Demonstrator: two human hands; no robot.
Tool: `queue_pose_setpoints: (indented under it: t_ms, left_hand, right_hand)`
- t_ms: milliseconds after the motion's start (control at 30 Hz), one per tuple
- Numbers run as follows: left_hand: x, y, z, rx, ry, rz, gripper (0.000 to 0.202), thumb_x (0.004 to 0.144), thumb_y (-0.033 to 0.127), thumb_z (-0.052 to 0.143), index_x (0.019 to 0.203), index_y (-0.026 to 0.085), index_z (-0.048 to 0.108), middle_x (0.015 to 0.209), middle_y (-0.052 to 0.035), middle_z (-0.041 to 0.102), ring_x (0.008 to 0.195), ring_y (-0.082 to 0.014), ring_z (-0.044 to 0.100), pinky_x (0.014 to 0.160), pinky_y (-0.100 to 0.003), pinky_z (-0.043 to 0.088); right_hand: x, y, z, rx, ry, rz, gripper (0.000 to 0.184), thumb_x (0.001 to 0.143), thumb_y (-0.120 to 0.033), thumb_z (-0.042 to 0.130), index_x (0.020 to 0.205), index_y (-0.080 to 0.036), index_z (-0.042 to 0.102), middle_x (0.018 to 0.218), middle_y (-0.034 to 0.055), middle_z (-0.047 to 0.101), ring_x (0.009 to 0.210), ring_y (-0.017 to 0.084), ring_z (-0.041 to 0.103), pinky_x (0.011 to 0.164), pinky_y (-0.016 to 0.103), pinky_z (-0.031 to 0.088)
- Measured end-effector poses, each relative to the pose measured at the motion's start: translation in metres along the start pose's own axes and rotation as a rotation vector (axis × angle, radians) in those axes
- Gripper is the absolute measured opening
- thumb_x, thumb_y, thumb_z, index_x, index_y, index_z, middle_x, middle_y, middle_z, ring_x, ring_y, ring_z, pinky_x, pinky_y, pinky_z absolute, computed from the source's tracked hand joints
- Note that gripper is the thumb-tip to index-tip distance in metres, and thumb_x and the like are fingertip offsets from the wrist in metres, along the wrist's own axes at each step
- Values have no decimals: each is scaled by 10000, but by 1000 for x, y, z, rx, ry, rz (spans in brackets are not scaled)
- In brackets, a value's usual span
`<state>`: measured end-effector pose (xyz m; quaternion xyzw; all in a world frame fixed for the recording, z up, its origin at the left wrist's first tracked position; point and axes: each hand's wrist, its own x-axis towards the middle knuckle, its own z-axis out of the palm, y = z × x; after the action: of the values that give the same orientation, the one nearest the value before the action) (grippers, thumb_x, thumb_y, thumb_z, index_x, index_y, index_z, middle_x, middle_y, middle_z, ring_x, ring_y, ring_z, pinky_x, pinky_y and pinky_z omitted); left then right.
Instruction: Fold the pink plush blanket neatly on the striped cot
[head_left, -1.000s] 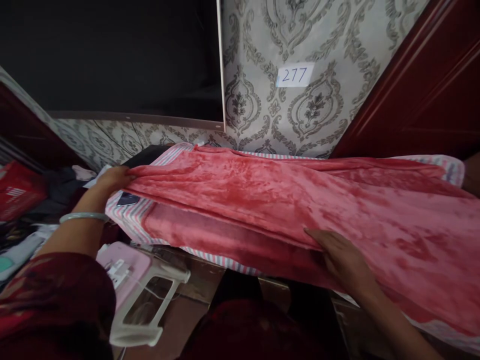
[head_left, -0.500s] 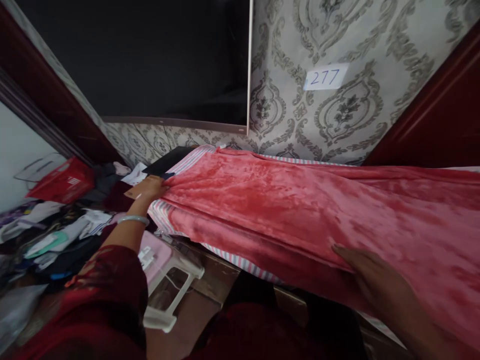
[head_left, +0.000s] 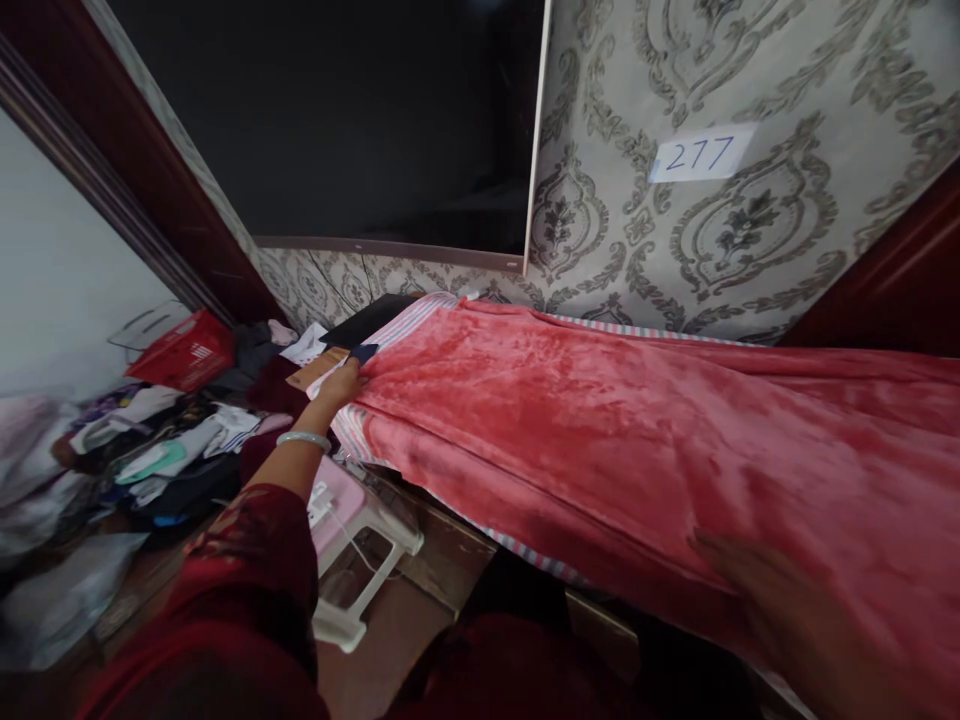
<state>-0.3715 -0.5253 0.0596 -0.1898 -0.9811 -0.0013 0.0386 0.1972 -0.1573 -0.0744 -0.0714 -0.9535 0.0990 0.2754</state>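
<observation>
A red plush blanket (head_left: 615, 430) lies stretched across a raised surface covered by a pink-and-white striped cloth (head_left: 352, 430). My left hand (head_left: 341, 385), a pale bangle on its wrist, is closed on the blanket's far left end beside a small dark phone-like object (head_left: 364, 352). My right hand (head_left: 772, 590) lies on the blanket's near edge at the lower right, blurred by motion, fingers apparently flat.
A pink and white plastic stool (head_left: 352, 540) stands below the surface's left end. A heap of clothes and a red basket (head_left: 184, 350) fill the left floor. A dark screen (head_left: 352, 120) and patterned wall with a "277" label (head_left: 701, 152) stand behind.
The view has swung left. My left hand has stayed gripped on the blanket's left end; my right hand has slid right along the near edge and is now blurred.
</observation>
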Motion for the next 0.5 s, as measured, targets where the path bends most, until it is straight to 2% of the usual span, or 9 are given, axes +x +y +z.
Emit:
queue_pose_setpoints:
  t_ms: [67,167,300,400,500]
  left_hand:
    - [-1,-1,5,-4,-22,-20,303,910,295,563,1166,142,615,1107,-156,719,1070,-296,689,875,-335,524]
    - [-2,-2,8,-20,-47,-34,300,911,298,566,1161,139,610,1128,-162,715,1100,-300,683,896,-337,520]
    - [-2,-4,8,-60,-59,-53,277,910,306,570,1127,142,622,1143,-176,711,1120,-314,675,917,-360,518]
    - [-2,-4,7,-116,-46,-64,243,892,293,587,1085,153,636,1115,-170,716,1105,-315,678,910,-365,523]
    - [-2,-6,4,-202,-27,-80,197,863,271,611,1017,155,652,1032,-137,724,1044,-290,690,872,-334,532]
  right_hand:
    - [-3,1,6,18,-10,-37,456,972,-213,403,1341,-273,664,1263,76,707,1116,282,686,911,457,585]
    - [-4,1,9,15,-30,-7,436,983,-232,411,1330,-261,673,1257,82,710,1107,278,692,916,460,588]
    - [2,-5,-2,-10,-73,-6,407,1004,-327,426,1314,-258,681,1236,80,720,1089,285,698,900,491,600]
    - [19,-16,-19,-3,-97,-6,394,1009,-454,459,1201,-254,737,1129,85,755,995,287,725,841,476,622]
    - [54,-32,-33,39,-155,40,421,1010,-513,449,1053,-252,776,1023,96,769,903,273,733,785,433,627]
